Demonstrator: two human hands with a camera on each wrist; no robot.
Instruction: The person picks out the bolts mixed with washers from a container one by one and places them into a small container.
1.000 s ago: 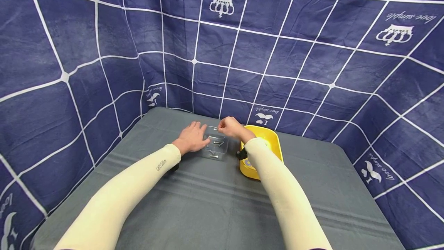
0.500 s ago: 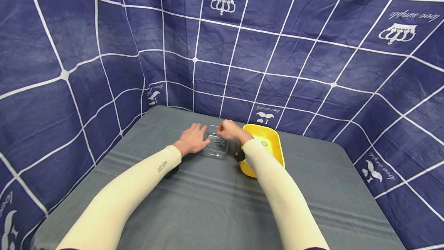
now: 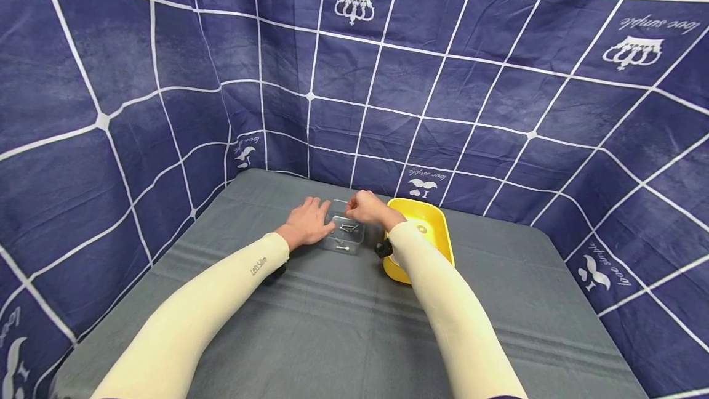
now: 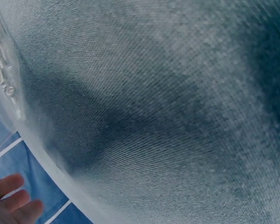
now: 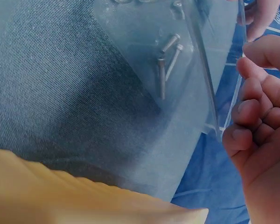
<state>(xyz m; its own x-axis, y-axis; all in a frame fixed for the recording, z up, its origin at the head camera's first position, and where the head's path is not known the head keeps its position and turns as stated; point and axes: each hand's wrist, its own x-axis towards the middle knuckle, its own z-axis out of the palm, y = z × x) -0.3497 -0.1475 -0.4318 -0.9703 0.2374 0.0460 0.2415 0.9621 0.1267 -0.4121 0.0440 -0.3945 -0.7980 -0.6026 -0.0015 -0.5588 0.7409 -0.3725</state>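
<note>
A clear plastic box [image 3: 335, 245] with its lid folded back sits near the back of the table. Several metal bolts [image 5: 162, 77] lie in it, some crossed over each other. Flat along the box's left side rests my left hand [image 3: 308, 221], fingers spread and thumb toward the box; its fingertips [image 4: 24, 212] show at the lower left of the left wrist view. My right hand [image 3: 367, 207] hovers over the back right of the box. Its fingers are loosely bent, with a small gap between thumb and index fingertip, and nothing shows between them.
A yellow bin [image 3: 446, 236] stands right of the box, partly under my right forearm. Ring-shaped pieces [image 3: 422, 229] lie in it. The grey table [image 3: 310, 325] meets a blue gridded cloth [image 3: 421, 66] hung behind and at the sides.
The bolt seen at my right fingertips earlier has left them, and the bolts in the box now lie crossed differently. My right hand has shifted slightly down. My left hand stays put.
</note>
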